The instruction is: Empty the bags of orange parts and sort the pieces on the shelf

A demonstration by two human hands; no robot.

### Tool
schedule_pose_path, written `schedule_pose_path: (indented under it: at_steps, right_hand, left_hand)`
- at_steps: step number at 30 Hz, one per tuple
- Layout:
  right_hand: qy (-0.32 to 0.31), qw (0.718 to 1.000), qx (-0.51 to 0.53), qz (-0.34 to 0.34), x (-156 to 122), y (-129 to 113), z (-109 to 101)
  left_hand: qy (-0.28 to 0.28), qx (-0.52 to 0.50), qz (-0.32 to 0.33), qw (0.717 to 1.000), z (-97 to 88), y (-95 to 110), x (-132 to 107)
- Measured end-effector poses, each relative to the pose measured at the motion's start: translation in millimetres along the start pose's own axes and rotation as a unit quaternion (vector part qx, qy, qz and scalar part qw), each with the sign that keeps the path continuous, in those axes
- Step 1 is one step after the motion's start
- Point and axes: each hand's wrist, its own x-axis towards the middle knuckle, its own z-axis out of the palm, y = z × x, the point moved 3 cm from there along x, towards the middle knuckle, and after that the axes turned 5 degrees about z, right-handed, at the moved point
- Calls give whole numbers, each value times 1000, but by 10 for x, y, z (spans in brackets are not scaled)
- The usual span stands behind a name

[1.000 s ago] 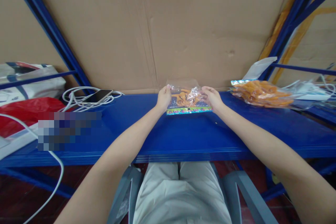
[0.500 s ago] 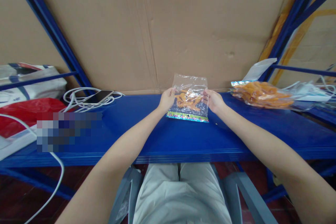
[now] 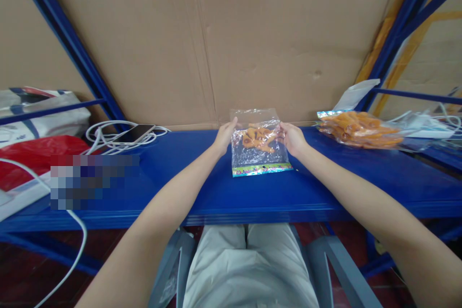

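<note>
A small clear plastic bag (image 3: 258,154) with orange pieces inside and a colourful printed strip along its near edge lies on the blue shelf top (image 3: 231,192). My left hand (image 3: 224,135) pinches the bag's left edge. My right hand (image 3: 293,137) pinches its right edge. The orange pieces sit bunched in the far half of the bag, between my hands.
A pile of similar bags with orange pieces (image 3: 361,129) lies at the right. A phone (image 3: 137,132) on coiled white cables (image 3: 104,137) sits at the left, beside a red bag (image 3: 32,154). A cardboard sheet (image 3: 231,43) stands behind the shelf. My lap and a grey chair show below.
The bag was crumpled between my hands, then held up and spread. Now it lies flatter and nearer to me, with its printed strip pulled toward me.
</note>
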Motion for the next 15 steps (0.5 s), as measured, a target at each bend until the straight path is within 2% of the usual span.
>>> schedule_pose_path:
  at_steps: [3,6,11,15]
  right_hand:
    - [-17,999,-42,-6,-44,22,53]
    - [4,998,-58,-12,-62,25,64]
    - [38,996,-65,-36,-15,1,-1]
    - [33,994,-95,-50,21,17,-39]
  left_hand:
    - [14,-5,-1,1000,-21,8,1]
    - [1,5,1,1000,-1,16,-22]
    - [-35,11,-9,999,57,21,-72]
    - [-28,26,-7,999,44,20,-69]
